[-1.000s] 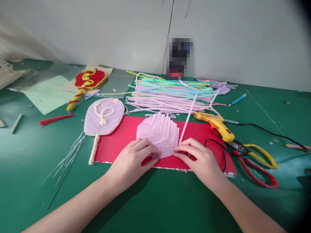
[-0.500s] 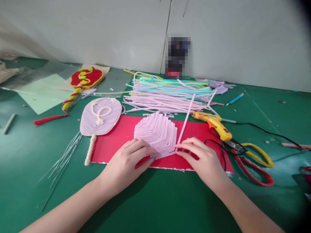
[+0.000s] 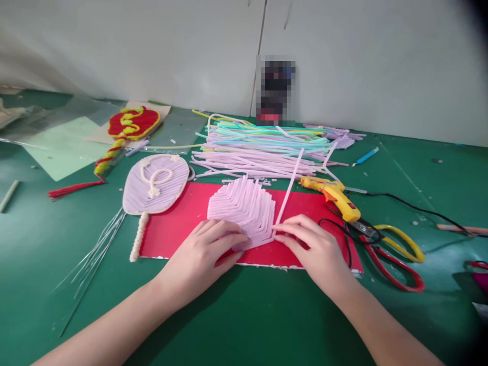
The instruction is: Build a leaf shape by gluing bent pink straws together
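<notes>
A pink panel of pipe cleaners point(image 3: 244, 208), laid side by side in bent V-shaped rows, lies on a red board point(image 3: 171, 223). My left hand point(image 3: 206, 251) has its fingers and thumb closed on the panel's lower left edge. At the lower right corner, the fingertips of my right hand point(image 3: 310, 244) pinch a pink pipe cleaner point(image 3: 292, 185). That pipe cleaner bends at the corner, and its free end slants up and right, apart from the panel. My fingers hide part of the lower edge.
Behind the board lies a pile of pastel pipe cleaners point(image 3: 267, 140). A yellow glue gun point(image 3: 339, 195) and scissors point(image 3: 394, 262) rest on the right. At left are a lilac fan point(image 3: 156, 190), thin wires point(image 3: 97, 254) and a red-and-yellow fan point(image 3: 133, 124). A blue pen point(image 3: 366, 156) lies at back right.
The whole view has shifted slightly to the left. Both hands keep nearly the same hold, with my right fingertips a little closer together on the pipe cleaner.
</notes>
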The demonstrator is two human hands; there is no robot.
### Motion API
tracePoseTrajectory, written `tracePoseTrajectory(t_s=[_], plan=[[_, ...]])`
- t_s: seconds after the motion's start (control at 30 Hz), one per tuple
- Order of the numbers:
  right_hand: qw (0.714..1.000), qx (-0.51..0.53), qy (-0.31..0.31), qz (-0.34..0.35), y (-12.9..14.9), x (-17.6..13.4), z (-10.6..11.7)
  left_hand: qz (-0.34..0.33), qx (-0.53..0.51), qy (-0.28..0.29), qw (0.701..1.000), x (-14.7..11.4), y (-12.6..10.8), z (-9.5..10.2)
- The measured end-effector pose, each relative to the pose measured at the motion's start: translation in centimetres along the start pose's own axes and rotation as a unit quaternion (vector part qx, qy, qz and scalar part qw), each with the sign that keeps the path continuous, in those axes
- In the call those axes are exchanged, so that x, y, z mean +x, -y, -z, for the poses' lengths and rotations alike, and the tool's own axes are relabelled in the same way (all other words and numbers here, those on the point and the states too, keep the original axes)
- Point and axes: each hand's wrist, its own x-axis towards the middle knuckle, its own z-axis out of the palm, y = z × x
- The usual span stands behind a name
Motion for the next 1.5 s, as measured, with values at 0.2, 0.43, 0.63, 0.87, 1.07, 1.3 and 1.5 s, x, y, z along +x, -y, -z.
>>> tracePoseTrajectory(t_s=[0.2, 0.43, 0.63, 0.87, 1.07, 1.3, 1.5], plan=[[0.992, -0.078, -0.099, -0.025, -0.3, 0.2, 1.6, -0.004, -0.001, 0.003, 1.0, 0.0, 0.1, 0.1], [0.97, -0.133, -0.185, -0.081, -0.6, 0.3, 4.1, 0.0, -0.021, -0.01, 1.0, 0.0, 0.1, 0.6], [0.925, -0.286, -0.144, -0.206, -5.8, 0.5, 6.5, 0.012, -0.023, -0.038, 0.999, 0.1, 0.1, 0.9], [0.9, -0.221, 0.037, -0.373, -9.0, 1.4, 6.7, 0.026, -0.03, -0.03, 0.999, 0.0, 0.3, 0.5], [0.877, -0.274, -0.036, -0.392, -7.6, 0.1, 7.4, 0.027, -0.03, -0.036, 0.999, -0.1, 0.3, 0.6], [0.847, -0.298, -0.138, -0.418, -6.2, -0.6, 9.4, 0.002, 0.0, -0.063, 0.998, -0.2, 0.0, 0.8], [0.925, -0.021, -0.298, -0.234, -2.3, 1.1, 7.5, 0.082, -0.1, -0.17, 0.977, 0.6, -3.7, -0.1]])
